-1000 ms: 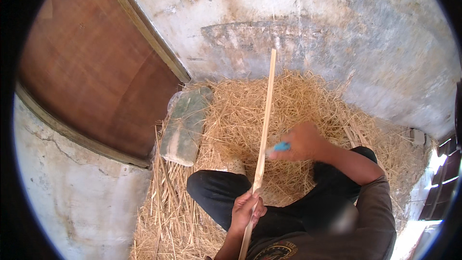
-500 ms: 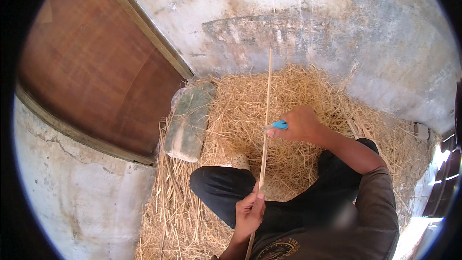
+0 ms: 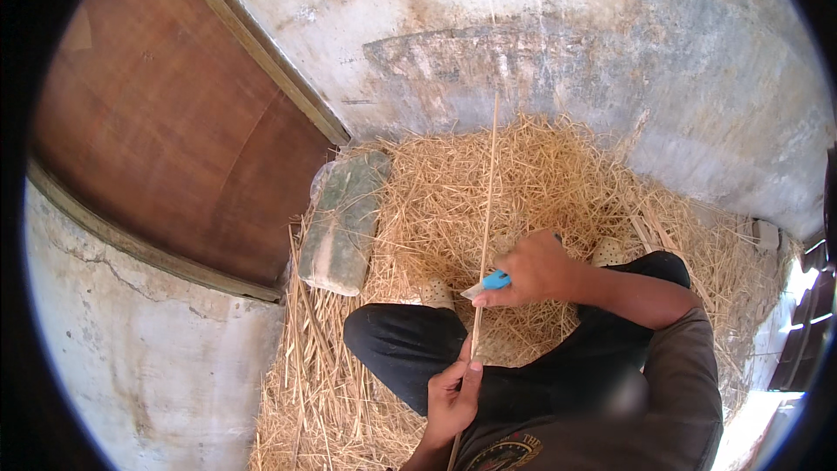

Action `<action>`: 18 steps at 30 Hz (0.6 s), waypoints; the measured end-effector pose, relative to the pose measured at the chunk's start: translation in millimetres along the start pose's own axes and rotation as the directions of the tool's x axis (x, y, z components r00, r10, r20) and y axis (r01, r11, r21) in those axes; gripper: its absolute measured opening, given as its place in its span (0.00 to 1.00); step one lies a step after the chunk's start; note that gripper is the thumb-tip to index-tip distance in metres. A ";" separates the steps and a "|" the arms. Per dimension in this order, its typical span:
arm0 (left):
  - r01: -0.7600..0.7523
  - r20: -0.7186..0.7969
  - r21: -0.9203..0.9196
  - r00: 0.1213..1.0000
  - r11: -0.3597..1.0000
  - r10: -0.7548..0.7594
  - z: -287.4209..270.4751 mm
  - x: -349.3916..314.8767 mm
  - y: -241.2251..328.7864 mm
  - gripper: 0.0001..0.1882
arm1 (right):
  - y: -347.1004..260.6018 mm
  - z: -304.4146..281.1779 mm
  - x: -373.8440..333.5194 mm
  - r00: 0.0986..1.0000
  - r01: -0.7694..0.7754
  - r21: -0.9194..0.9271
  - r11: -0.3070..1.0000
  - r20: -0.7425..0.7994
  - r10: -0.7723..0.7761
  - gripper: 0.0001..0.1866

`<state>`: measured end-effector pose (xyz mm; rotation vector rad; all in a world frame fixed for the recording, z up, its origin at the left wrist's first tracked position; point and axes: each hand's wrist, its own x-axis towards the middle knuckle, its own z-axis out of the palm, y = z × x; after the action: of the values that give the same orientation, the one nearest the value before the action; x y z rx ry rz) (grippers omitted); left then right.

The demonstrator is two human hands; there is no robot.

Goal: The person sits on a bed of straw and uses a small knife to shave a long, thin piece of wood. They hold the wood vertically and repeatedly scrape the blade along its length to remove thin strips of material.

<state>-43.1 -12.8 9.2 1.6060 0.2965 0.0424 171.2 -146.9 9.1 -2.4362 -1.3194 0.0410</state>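
Observation:
A long, thin bamboo-like strip point(image 3: 492, 183) runs upright from my lap toward the far wall. My left hand point(image 3: 452, 401) is closed round its lower part, with the thumb lying along it. In my right hand point(image 3: 542, 269) is a utility knife point(image 3: 496, 281) with a light blue handle. Its blade points left and touches or crosses the strip a short way above my left hand. The fingers of my right hand are wrapped round the handle and hide most of it.
Pale shavings and straw-like strips point(image 3: 453, 174) cover the floor between and around my legs. A greenish-grey stone-like block point(image 3: 344, 218) lies to the left. Beyond stand a stained wall point(image 3: 610, 61) and a brown door panel point(image 3: 174, 122). Longer strips point(image 3: 318, 349) lie left of my knee.
My right hand and the knife have moved down along the strip, closer to my left hand. The strip's far end has shifted slightly right, while my left hand keeps its hold.

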 end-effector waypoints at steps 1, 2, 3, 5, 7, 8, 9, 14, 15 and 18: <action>0.015 -0.007 0.040 1.000 0.999 -0.015 -0.7 -0.8 3.5 0.22 | 1.7 1.0 -0.3 0.998 0.027 -0.005 1.000 -0.060 -0.027 0.43; 0.031 -0.015 0.079 0.999 0.996 -0.030 -0.7 -0.4 9.7 0.21 | 6.2 1.5 1.1 0.991 0.053 -0.011 0.999 -0.119 -0.054 0.41; 0.046 -0.023 0.118 0.999 0.992 -0.044 -0.5 -1.4 13.4 0.21 | 10.1 3.0 1.9 0.981 0.078 -0.019 0.997 -0.177 -0.080 0.39; 0.024 -0.020 0.208 1.000 0.978 -0.020 0.4 -1.7 15.8 0.21 | 17.5 2.6 6.9 0.979 -0.042 -0.076 0.996 -0.203 0.026 0.39; -0.001 0.017 0.221 1.000 0.975 -0.003 -0.1 -4.9 11.6 0.21 | 46.9 -6.6 21.8 0.943 -0.283 -0.053 0.958 -0.196 0.268 0.40; -0.009 0.054 0.188 0.999 0.982 -0.002 1.2 -10.5 3.1 0.21 | 73.9 -17.3 31.3 0.878 -0.458 -0.007 0.889 -0.158 0.451 0.40; -0.013 0.096 0.147 0.995 0.989 -0.001 3.0 -14.7 -4.2 0.20 | 85.6 -21.3 29.6 0.870 -0.476 -0.009 0.879 -0.151 0.469 0.40; -0.072 -0.005 0.179 0.997 0.981 0.074 1.3 -6.1 -10.0 0.19 | 20.6 3.2 1.2 0.994 -0.084 -0.052 0.995 -0.074 0.080 0.42; -0.057 -0.025 0.187 0.998 0.981 0.063 1.4 -1.7 -2.9 0.19 | 2.2 9.3 -7.6 0.996 0.054 -0.057 0.997 -0.065 -0.058 0.42; 0.058 -0.087 0.326 0.996 0.944 -0.031 -2.7 -8.1 4.0 0.18 | 8.8 -0.7 1.8 0.993 0.006 -0.020 1.000 -0.120 -0.009 0.42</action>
<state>-50.8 -12.0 14.5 1.9310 0.4195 0.0244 179.4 -150.1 7.0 -2.4086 -1.2817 -0.1198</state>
